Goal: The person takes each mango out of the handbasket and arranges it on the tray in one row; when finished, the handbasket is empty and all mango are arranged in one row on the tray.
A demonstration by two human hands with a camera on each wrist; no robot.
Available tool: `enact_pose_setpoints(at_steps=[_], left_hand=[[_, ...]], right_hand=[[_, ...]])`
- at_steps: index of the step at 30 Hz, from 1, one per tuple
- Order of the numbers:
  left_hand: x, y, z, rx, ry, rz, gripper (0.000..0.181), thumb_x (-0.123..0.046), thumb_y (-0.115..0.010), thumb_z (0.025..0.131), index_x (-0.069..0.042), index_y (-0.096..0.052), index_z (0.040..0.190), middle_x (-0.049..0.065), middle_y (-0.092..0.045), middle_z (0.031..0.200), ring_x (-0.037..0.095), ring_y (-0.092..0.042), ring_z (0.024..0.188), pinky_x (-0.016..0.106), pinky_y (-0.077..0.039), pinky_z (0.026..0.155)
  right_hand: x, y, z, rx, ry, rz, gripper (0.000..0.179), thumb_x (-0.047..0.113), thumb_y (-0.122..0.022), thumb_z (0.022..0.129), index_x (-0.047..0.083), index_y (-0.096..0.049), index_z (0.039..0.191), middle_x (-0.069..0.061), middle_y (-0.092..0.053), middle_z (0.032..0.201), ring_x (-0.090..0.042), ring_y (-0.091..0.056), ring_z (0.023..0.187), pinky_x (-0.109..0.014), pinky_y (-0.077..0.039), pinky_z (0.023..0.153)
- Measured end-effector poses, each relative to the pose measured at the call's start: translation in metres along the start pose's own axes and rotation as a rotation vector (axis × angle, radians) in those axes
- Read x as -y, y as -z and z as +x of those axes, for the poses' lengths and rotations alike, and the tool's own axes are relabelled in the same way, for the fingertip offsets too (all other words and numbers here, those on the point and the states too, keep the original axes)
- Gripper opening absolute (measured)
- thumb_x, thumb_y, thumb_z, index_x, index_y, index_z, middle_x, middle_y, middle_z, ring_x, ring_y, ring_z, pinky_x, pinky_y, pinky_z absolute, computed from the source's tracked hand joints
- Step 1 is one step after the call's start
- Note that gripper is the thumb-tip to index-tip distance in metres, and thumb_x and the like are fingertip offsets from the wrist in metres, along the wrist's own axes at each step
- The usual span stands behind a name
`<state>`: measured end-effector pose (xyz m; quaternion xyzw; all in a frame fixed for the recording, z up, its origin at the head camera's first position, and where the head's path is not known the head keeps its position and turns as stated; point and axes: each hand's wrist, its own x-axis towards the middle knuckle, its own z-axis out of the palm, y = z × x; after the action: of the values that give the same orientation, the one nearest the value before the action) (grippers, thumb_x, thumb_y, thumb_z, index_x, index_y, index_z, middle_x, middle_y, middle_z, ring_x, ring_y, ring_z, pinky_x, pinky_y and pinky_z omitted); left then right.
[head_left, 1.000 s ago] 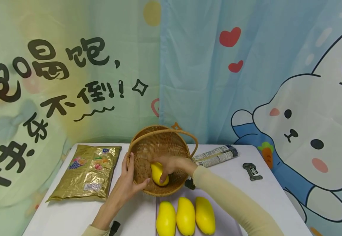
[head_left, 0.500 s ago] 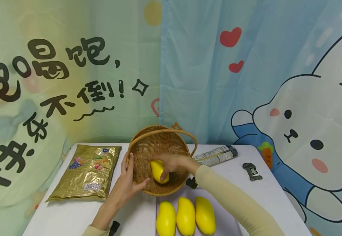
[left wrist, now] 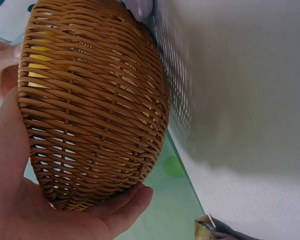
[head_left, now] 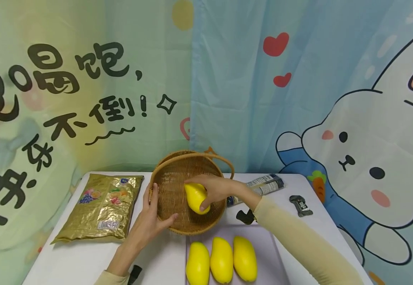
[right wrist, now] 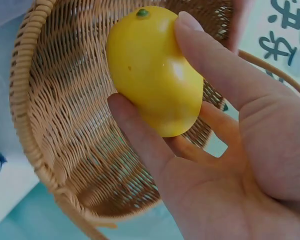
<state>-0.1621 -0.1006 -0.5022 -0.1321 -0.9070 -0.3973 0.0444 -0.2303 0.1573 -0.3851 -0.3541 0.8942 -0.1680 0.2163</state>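
A: Gripping a yellow mango point(head_left: 196, 197) in the right hand point(head_left: 216, 191), fingers and thumb curling round it, inside the wicker basket point(head_left: 172, 186).

B: And holding that basket tilted, mouth facing this way, with the left hand point(head_left: 150, 223)? Cupping the woven wall, fingers wrapping its left rim and thumb pressing the near edge?

A: Yes. Showing the same from the left wrist: palm and thumb point(left wrist: 121, 210) lying against the underside of the weave.

B: Lying just in front of the basket: three more mangoes point(head_left: 221, 260), side by side on a pale mat point(head_left: 263, 253).

A: Resting on the white table point(head_left: 78, 261) as well: a gold snack bag point(head_left: 101, 208) to the left, a dark tube point(head_left: 263, 184) behind the right wrist, a small black clip point(head_left: 300, 205) further right.
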Motion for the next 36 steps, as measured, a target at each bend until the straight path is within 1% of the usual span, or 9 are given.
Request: enact_pose_setpoints(at_steps=[4,6,9,13,18,22,24,30,36], left_hand=[[0.000,0.000,0.000,-0.005,-0.001,0.004,0.120,-0.052,-0.078,0.086,-0.016,0.007,0.164,0.020,0.008,0.169,0.026,-0.067,0.076,0.025,-0.051,0.058],[0.000,0.000,0.001,-0.002,0.006,0.000,0.120,-0.052,-0.077,0.086,-0.015,0.007,0.164,0.020,0.009,0.169,0.024,-0.066,0.073,0.025,-0.050,0.057],[0.002,0.001,0.001,0.003,0.017,-0.006,0.121,-0.052,-0.078,0.086,-0.015,0.007,0.164,0.020,0.009,0.169,0.020,-0.063,0.066,0.025,-0.049,0.054],[0.002,0.002,0.000,0.004,0.027,-0.013,0.121,-0.050,-0.079,0.085,-0.013,0.006,0.164,0.020,0.008,0.169,0.022,-0.065,0.069,0.026,-0.050,0.056],[0.002,0.003,0.000,0.008,0.033,-0.009,0.122,-0.051,-0.078,0.085,-0.012,0.005,0.164,0.022,0.007,0.169,0.028,-0.068,0.078,0.026,-0.051,0.058],[0.002,0.003,0.000,0.018,0.041,-0.019,0.121,-0.052,-0.078,0.086,-0.014,0.007,0.164,0.021,0.008,0.169,0.024,-0.066,0.071,0.027,-0.050,0.055],[0.003,0.003,0.001,0.020,0.039,-0.026,0.121,-0.051,-0.078,0.086,-0.014,0.007,0.164,0.021,0.009,0.169,0.024,-0.066,0.072,0.027,-0.050,0.055],[0.003,0.003,0.000,0.018,0.037,-0.031,0.121,-0.052,-0.078,0.086,-0.011,0.006,0.164,0.021,0.008,0.169,0.029,-0.068,0.080,0.026,-0.051,0.059],[0.003,0.002,0.001,0.007,0.033,-0.032,0.121,-0.050,-0.079,0.086,-0.010,0.004,0.164,0.021,0.007,0.169,0.029,-0.067,0.079,0.027,-0.050,0.057]], right_hand=[[0.000,0.007,-0.012,-0.017,0.031,0.000,0.090,0.021,-0.086,0.083,0.013,-0.036,0.158,-0.012,-0.038,0.161,-0.032,-0.038,0.147,-0.050,-0.038,0.115],[0.002,0.009,-0.018,-0.025,0.038,-0.007,0.091,0.022,-0.086,0.083,0.013,-0.035,0.158,-0.011,-0.037,0.162,-0.031,-0.038,0.147,-0.049,-0.038,0.116],[0.008,0.014,-0.029,-0.026,0.019,-0.005,0.092,0.021,-0.085,0.084,0.015,-0.034,0.159,-0.010,-0.034,0.164,-0.031,-0.039,0.147,-0.048,-0.041,0.114],[0.018,0.021,-0.050,-0.029,-0.014,0.032,0.091,0.018,-0.085,0.084,0.019,-0.033,0.160,-0.011,-0.030,0.165,-0.030,-0.040,0.145,-0.046,-0.045,0.109],[0.020,0.028,-0.078,-0.044,0.006,0.084,0.092,0.014,-0.084,0.084,0.019,-0.033,0.160,-0.010,-0.028,0.166,-0.031,-0.044,0.141,-0.044,-0.052,0.100],[0.018,0.032,-0.098,-0.043,-0.016,0.129,0.093,0.012,-0.084,0.083,0.025,-0.032,0.160,-0.006,-0.030,0.165,-0.028,-0.048,0.135,-0.042,-0.056,0.094],[0.016,0.033,-0.108,-0.039,-0.040,0.155,0.093,0.012,-0.084,0.084,0.027,-0.033,0.160,-0.006,-0.028,0.165,-0.027,-0.047,0.135,-0.042,-0.055,0.096],[0.003,0.025,-0.142,-0.058,-0.092,0.233,0.089,0.016,-0.083,0.085,0.021,-0.034,0.159,-0.012,-0.025,0.166,-0.032,-0.044,0.140,-0.045,-0.054,0.100],[-0.022,0.003,-0.176,-0.098,-0.156,0.314,0.090,0.020,-0.085,0.083,0.020,-0.035,0.158,-0.012,-0.031,0.164,-0.035,-0.047,0.134,-0.041,-0.057,0.096]])
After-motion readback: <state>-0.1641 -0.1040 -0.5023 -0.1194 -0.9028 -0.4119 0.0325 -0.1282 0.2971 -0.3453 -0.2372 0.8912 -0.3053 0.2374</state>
